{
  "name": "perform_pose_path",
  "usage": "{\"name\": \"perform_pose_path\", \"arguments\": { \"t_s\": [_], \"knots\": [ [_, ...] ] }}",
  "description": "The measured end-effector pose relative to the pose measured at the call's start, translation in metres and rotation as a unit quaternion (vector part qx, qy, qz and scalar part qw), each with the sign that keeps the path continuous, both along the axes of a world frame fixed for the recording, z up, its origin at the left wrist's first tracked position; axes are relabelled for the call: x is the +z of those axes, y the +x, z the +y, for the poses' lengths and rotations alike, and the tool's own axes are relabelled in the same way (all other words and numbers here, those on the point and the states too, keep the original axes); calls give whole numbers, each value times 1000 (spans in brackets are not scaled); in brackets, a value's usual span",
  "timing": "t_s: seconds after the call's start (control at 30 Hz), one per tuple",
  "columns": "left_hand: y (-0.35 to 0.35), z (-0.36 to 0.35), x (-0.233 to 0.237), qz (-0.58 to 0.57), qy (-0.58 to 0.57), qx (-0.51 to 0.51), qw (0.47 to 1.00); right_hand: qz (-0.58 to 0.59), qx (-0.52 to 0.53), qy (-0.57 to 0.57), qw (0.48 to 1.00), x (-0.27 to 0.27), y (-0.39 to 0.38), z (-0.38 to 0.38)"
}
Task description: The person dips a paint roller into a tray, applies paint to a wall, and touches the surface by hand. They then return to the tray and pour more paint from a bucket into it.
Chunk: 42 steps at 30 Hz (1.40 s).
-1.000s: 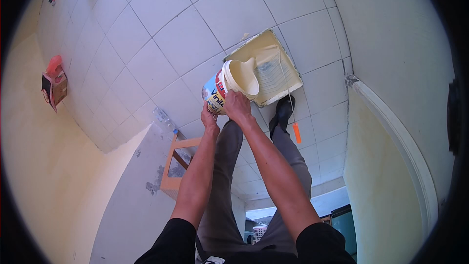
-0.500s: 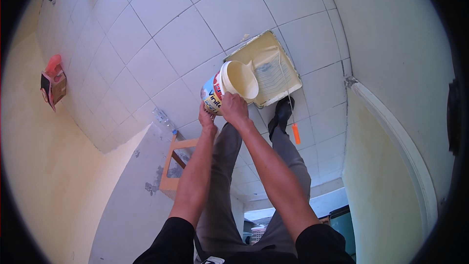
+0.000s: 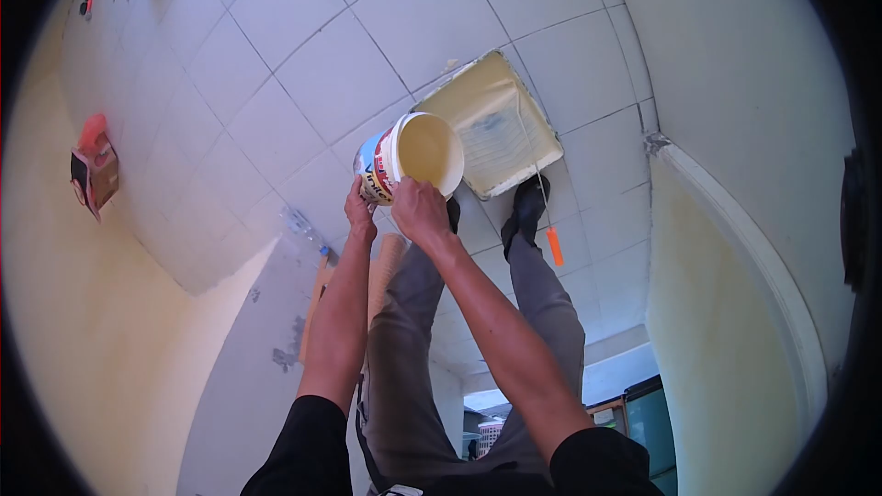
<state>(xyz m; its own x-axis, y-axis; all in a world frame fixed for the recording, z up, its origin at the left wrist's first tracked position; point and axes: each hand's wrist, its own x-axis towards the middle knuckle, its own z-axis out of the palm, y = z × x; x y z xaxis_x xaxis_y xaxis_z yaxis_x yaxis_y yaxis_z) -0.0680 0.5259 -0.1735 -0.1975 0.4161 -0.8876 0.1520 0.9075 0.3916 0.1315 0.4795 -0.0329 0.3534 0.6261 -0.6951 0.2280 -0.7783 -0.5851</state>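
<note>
A white paint bucket (image 3: 376,163) with a blue, red and yellow label is tilted, its open mouth facing up and right, cream paint inside. My left hand (image 3: 360,208) is wrapped round its lower left side. With closed fingers my right hand (image 3: 422,208) grips the near edge of the bucket. Just right of the bucket, a paint tray (image 3: 540,119) coated in cream paint lies on the floor. A roller frame with an orange handle (image 3: 555,246) rests across the tray, its handle beyond the near edge.
My shoe (image 3: 526,211) is close to the tray's near edge. A clear plastic bottle (image 3: 303,229) lies left of my legs, near a wooden stool (image 3: 317,303). A box with a pink item (image 3: 96,165) is at the far left. A wall (image 3: 735,64) rises on the right.
Both hands have moved left with the bucket, away from the tray. The bucket is tipped less, and no paint stream runs from its mouth now.
</note>
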Motion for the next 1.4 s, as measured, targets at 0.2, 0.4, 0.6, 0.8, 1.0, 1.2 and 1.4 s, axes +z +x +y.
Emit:
{"name": "perform_pose_path", "arguments": {
  "t_s": [0.2, 0.4, 0.6, 0.8, 1.0, 1.2, 1.4],
  "knots": [
    [-10, 11, -5, -21, 1, -3, 1000, 22, 0, 14, 1000, -1, -6, 10],
    [-4, 19, -6, -41, 22, -15, 999, 36, -17, 11, 999, -2, 1, 15],
    [2, 27, -3, -54, 17, -22, 998, 25, -42, 16, 999, -11, -6, 14],
    [-14, 24, -25, -78, -17, -12, 997, 59, -29, 9, 998, -3, -3, 12],
    [-20, 22, -10, -40, 10, -39, 998, 92, -38, 47, 994, 4, -1, 8],
    [-28, 24, -6, -36, -21, -48, 998, 77, -28, 31, 996, 1, -3, 5],
    [-18, 20, 1, -8, -13, -54, 998, 79, -6, 15, 997, -7, -11, 1]
  ]
}}
